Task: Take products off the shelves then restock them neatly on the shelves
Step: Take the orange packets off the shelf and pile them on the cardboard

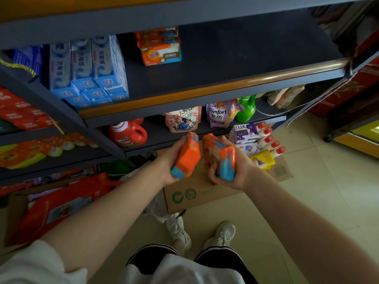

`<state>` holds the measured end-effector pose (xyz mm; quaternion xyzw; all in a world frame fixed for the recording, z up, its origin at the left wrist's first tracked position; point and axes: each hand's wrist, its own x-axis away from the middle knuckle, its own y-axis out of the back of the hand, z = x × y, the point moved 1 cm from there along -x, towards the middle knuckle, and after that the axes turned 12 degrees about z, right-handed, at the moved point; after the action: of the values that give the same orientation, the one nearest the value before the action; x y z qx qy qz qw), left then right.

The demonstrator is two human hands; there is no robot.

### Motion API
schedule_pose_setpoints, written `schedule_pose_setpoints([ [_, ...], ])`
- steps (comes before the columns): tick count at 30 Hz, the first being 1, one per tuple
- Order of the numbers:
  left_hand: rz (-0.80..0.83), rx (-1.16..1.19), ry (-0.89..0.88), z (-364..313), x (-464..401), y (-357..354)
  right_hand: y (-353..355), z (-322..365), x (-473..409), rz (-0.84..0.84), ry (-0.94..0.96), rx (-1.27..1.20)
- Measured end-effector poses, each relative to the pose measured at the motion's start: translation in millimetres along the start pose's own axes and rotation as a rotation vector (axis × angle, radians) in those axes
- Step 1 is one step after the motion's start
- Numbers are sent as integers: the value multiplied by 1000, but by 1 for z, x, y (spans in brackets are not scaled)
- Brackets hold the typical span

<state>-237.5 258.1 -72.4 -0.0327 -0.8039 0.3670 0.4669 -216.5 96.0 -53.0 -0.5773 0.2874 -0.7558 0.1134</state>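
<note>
The left hand (172, 160) gripped one orange-and-blue soap pack (187, 156); the right hand (231, 171) gripped another pack (220, 156) at its 3 o'clock. More soap packs (161, 47) were stacked on the shelf (235, 64) at 12 o'clock.

Red packs (18, 111) (labels blurred) cut off at left edge.

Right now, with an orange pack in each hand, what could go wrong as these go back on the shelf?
1. The left hand and the right hand each grip one orange soap pack; with no hand free, one could slip.
2. The stack of matching packs on the upper shelf is already several high, so adding more on top might topple it.
3. The cardboard box by the feet is a trip hazard.
</note>
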Motion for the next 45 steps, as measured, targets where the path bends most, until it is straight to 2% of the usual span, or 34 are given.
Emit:
schedule_pose_setpoints([
  [3, 40, 168, 92, -5, -6, 1, 3, 1, 2, -13, -1, -119],
  [8, 32, -181, 215, 10, -14, 1, 38, 1, -1, -68, 29, 129],
  [11, -8, -288, 248, 26, -23, 7, 68, 3, 4, -16, 73, 220],
  [13, -28, -308, 241, 36, -34, 11, 91, 9, 7, 19, 132, 197],
  [15, -23, -287, 240, 48, -44, 11, 119, 17, 9, 31, 162, 147],
  [18, 22, -91, 201, 70, -62, 4, 162, 29, 9, 47, 186, 121],
  [20, 78, 2, 187, 86, -76, 4, 186, 35, 8, 69, 169, 171],
  [22, 135, -18, 207, 104, -92, 5, 203, 39, 6, 87, 109, 259],
  [26, 110, -59, 227, 140, -128, 13, 226, 41, -8, 105, 30, 651],
  [30, 4, -166, 275, 170, -165, 28, 251, 38, -40, -78, 52, 1218],
  [32, -77, -198, 317, 183, -179, 36, 262, 38, -53, -77, 67, 1520],
  [34, -161, -265, 263, 193, -194, 46, 271, 34, -65, -44, 39, 1843],
  [37, -248, -554, 104, 196, -212, 60, 285, 28, -86, -120, 17, 2307],
  [39, -270, -705, 75, 194, -221, 68, 298, 21, -102, -143, 208, 2466],
  [42, -296, -945, 94, 189, -227, 76, 314, 9, -123, -151, 558, 2481],
  [45, -334, -957, 96, 181, -225, 88, 308, -2, -132, -127, 793, 2515],
])
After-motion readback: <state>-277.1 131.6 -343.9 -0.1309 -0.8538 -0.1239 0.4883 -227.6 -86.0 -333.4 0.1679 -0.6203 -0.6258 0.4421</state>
